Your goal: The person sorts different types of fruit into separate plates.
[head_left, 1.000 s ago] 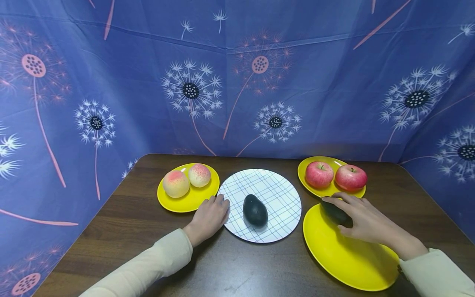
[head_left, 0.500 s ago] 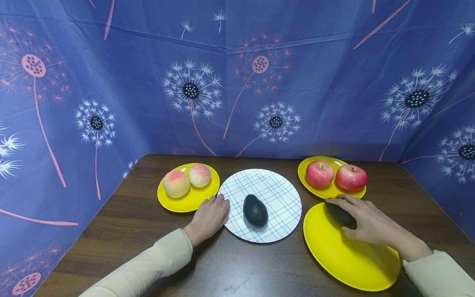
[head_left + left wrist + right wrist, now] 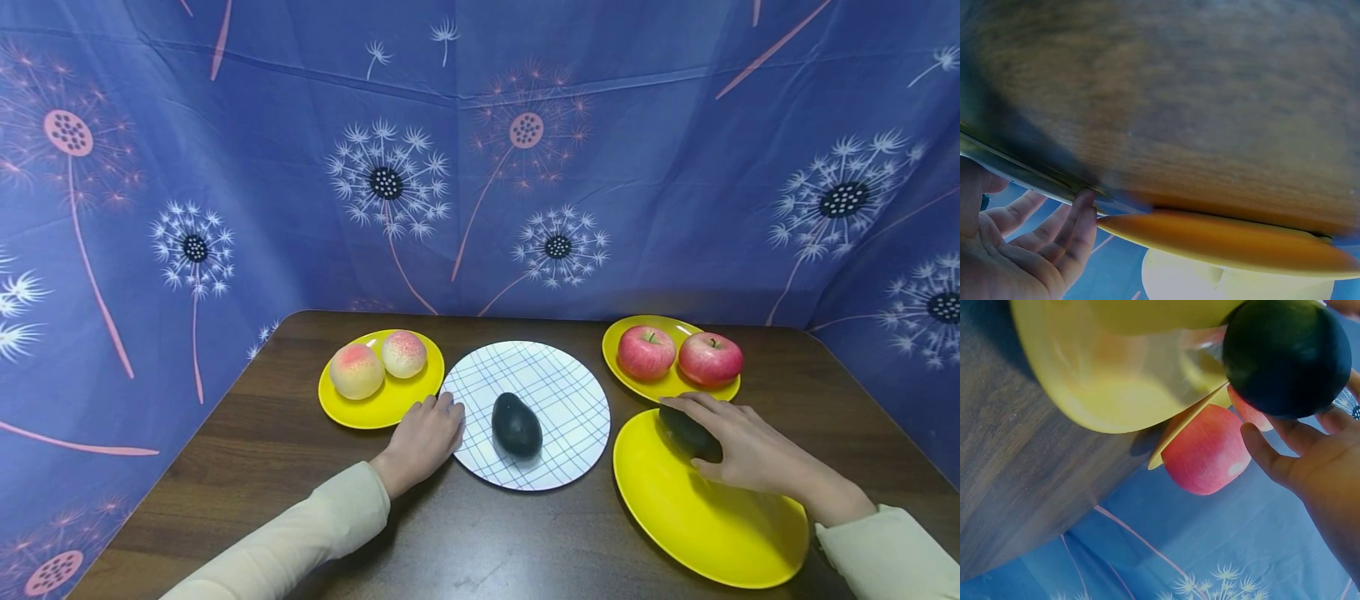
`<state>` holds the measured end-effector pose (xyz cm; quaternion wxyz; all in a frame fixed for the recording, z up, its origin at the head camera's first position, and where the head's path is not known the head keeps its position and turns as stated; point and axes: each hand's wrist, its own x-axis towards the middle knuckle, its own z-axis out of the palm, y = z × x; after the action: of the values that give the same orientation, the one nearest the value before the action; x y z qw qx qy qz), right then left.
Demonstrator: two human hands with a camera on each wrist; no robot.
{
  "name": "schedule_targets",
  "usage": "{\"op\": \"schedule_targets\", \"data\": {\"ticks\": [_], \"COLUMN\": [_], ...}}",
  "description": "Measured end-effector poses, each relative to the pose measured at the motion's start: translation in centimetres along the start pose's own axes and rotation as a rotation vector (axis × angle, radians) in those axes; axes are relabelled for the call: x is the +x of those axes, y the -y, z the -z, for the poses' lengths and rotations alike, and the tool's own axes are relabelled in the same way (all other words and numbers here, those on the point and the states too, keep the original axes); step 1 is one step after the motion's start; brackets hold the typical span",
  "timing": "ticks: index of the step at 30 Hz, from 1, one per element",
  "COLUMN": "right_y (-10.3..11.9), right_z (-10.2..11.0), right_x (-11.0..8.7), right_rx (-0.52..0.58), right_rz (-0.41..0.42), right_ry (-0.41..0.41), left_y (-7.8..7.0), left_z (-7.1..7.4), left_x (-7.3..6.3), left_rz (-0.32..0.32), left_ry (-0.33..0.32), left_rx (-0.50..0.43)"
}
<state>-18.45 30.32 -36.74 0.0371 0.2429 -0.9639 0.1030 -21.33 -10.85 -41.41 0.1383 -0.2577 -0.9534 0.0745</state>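
My right hand (image 3: 757, 454) grips a dark green avocado (image 3: 690, 436) at the far left part of the large yellow plate (image 3: 705, 525), fingers on its far side and thumb on the near side. In the right wrist view the avocado (image 3: 1288, 356) shows large beside the fingers; whether it touches the plate I cannot tell. My left hand (image 3: 423, 437) rests at the left rim of a white plate with blue lines (image 3: 480, 371), fingers loosely bent. A second avocado (image 3: 517, 425) lies on that white plate. In the left wrist view the left hand's fingertips (image 3: 1085, 200) touch the rim.
A small yellow plate (image 3: 375, 414) with two peaches (image 3: 356, 372) stands at the back left. Another small yellow plate (image 3: 633, 321) with two apples (image 3: 646, 352) stands behind the right hand. Everything is on a dark wooden table (image 3: 247, 475), with a blue dandelion-print cloth (image 3: 480, 167) behind.
My right hand has shifted slightly to the right with the avocado over the large yellow plate, then almost stopped. My left hand has not moved.
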Motion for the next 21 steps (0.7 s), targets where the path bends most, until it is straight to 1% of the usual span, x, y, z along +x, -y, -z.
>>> {"op": "schedule_targets", "data": {"ticks": [6,13,21], "right_y": [-0.08,-0.12,0.13], "right_z": [-0.15,-0.23,-0.25], "right_x": [0.05,0.3,0.75], "right_rx": [-0.005,-0.001,-0.02], "right_rz": [0.005,-0.018,0.023], "right_ry": [-0.002,0.015,-0.021], "left_y": [-0.01,0.02,0.06], "left_z": [-0.06,-0.08,-0.12], "left_x": [-0.03,-0.01,0.01], "left_rz": [-0.002,-0.007,-0.01], "left_ry": [-0.009,-0.019,-0.021], "left_rx": [-0.001,0.0,0.007]}}
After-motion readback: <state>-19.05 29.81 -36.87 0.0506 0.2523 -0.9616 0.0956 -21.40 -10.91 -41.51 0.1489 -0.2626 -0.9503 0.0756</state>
